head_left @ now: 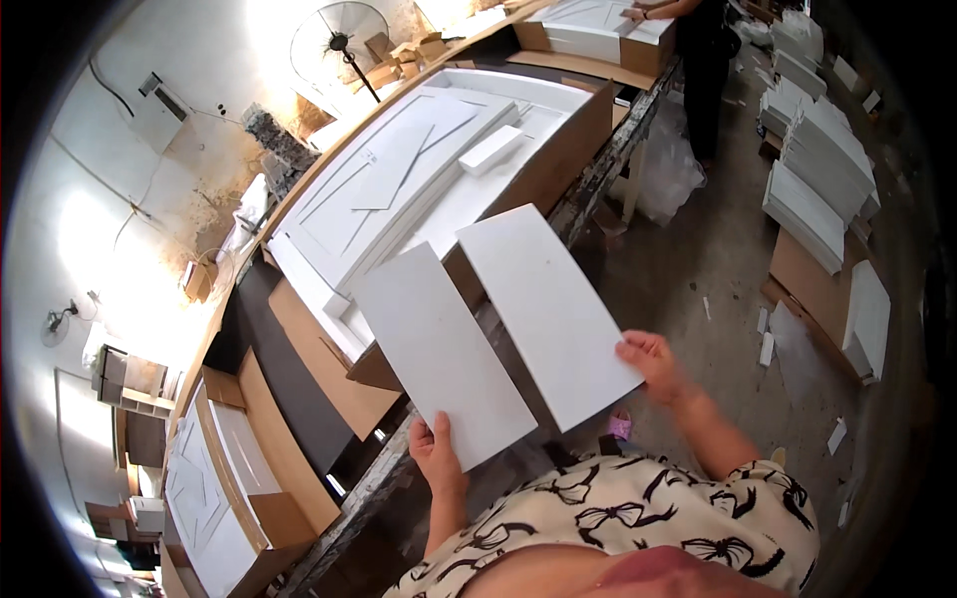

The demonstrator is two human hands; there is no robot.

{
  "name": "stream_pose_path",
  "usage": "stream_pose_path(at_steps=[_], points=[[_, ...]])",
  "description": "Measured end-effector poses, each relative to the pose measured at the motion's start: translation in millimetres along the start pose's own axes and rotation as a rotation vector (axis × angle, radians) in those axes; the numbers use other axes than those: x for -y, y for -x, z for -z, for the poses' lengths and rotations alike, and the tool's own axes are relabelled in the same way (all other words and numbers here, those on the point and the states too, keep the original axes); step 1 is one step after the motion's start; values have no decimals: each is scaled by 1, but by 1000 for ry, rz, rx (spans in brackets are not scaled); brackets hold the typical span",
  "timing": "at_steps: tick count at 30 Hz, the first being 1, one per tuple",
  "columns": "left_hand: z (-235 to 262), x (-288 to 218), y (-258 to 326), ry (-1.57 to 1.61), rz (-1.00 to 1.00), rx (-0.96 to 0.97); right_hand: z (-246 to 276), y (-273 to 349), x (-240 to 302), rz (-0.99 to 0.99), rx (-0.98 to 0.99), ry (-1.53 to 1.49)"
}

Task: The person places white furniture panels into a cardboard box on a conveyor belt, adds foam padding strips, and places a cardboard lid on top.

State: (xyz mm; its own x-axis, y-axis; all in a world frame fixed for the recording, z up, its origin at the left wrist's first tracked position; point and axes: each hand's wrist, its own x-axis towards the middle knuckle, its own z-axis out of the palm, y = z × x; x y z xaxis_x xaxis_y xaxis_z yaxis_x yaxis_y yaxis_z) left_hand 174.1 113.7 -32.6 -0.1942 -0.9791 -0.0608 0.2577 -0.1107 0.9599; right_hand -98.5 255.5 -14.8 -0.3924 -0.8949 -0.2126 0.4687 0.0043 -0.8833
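Note:
My left hand point(437, 453) grips the near corner of a white rectangular panel point(439, 349) held flat in front of me. My right hand point(650, 361) holds the near edge of a second, longer white panel point(543, 304) next to the first. Both panels hover over the edge of a long workbench point(588, 184). Beyond them an open brown cardboard box point(558, 149) holds several white foam pieces point(399, 189).
More cardboard boxes point(239, 478) with white inserts line the bench to my left. Stacks of white panels point(817, 179) stand on the concrete floor at right. Another person point(698, 50) works at the far end of the bench. A fan point(339, 40) stands by the wall.

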Motion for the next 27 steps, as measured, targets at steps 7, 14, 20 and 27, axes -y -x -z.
stream_pose_path(at_steps=[7, 14, 20, 27], points=[[-136, 5, -10, -53, -43, -8, 145, -19, 92, 121, -259, 77], [-218, 29, -64, -48, 12, 32, 212, -64, 111, 200, -403, -88], [-252, 24, -123, 106, -22, 71, 214, -121, 160, 296, -423, 16], [-254, 40, -175, 131, -122, -43, 228, -221, 212, 344, -398, 88]])
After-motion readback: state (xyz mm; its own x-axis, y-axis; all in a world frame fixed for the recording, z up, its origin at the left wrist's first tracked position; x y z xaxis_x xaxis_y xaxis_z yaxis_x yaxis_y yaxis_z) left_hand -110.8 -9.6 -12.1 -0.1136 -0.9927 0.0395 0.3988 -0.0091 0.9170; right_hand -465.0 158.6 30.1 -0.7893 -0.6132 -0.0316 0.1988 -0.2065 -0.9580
